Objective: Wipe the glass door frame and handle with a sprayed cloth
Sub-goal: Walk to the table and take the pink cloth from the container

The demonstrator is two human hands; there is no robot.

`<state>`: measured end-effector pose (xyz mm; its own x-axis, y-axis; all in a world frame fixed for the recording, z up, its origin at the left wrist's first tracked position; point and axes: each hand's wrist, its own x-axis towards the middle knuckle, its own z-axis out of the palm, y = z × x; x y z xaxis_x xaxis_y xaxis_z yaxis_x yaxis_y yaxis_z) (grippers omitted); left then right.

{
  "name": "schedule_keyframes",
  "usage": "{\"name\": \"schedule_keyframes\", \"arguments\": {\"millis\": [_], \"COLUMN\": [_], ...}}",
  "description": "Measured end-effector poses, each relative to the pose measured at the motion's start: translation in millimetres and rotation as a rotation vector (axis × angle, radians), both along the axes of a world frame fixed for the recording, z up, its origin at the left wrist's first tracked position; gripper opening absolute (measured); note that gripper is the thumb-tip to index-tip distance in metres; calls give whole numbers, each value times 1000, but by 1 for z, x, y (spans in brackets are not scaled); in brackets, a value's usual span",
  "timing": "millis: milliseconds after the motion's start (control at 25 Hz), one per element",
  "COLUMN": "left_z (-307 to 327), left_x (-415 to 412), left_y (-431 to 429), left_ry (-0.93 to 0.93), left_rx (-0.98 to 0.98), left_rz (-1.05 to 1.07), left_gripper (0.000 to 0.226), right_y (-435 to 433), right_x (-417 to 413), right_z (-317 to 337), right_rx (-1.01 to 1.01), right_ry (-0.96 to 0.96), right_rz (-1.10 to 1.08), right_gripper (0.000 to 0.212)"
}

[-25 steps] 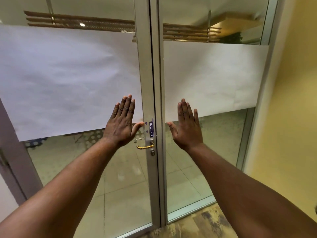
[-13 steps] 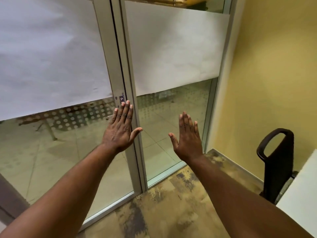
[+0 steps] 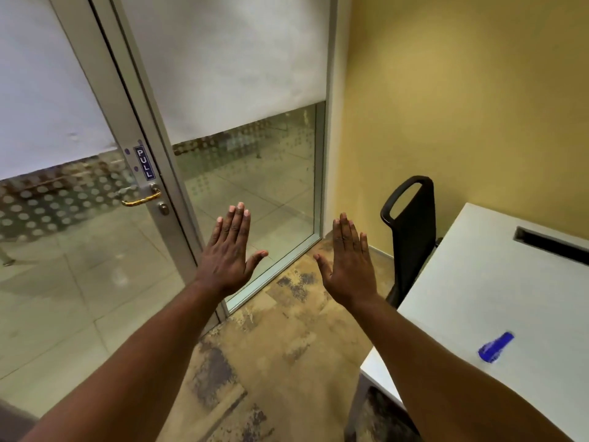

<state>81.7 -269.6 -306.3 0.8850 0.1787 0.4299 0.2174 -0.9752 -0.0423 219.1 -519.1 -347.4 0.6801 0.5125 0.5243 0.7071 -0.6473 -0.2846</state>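
The glass door with its grey metal frame (image 3: 127, 100) stands at the left, tilted in view. A brass lever handle (image 3: 141, 198) sits below a blue PULL sticker (image 3: 143, 163), with a round lock under it. My left hand (image 3: 230, 250) is held flat with fingers straight, palm away, in front of the lower frame. My right hand (image 3: 349, 260) is held the same way over the floor to its right. Both hands hold nothing. A small blue object (image 3: 495, 347), blurred, lies on the white table (image 3: 510, 282). No cloth shows.
A fixed glass pane (image 3: 255, 186) with a white frosted band stands right of the door. The yellow wall (image 3: 462, 106) closes the right side. A black chair (image 3: 411, 237) stands between wall and table. Mottled brown carpet (image 3: 287, 346) covers the floor.
The view has swung right and down, so the door slid left and the table and chair came into sight. Both hands stayed flat and empty and are now lower against the door.
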Motion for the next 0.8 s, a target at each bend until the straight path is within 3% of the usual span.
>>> {"name": "schedule_keyframes", "arguments": {"millis": [440, 800], "left_z": [-70, -146], "left_x": [41, 101], "left_y": [-148, -223], "left_ry": [164, 377], "left_rx": [-72, -51], "left_rz": [-231, -379], "left_gripper": [89, 83], "right_y": [-152, -199], "right_x": [-30, -17], "right_z": [-68, -139], "right_rx": [-20, -88], "right_ry": [186, 363], "right_rz": [-176, -443], "right_gripper": [86, 88]}}
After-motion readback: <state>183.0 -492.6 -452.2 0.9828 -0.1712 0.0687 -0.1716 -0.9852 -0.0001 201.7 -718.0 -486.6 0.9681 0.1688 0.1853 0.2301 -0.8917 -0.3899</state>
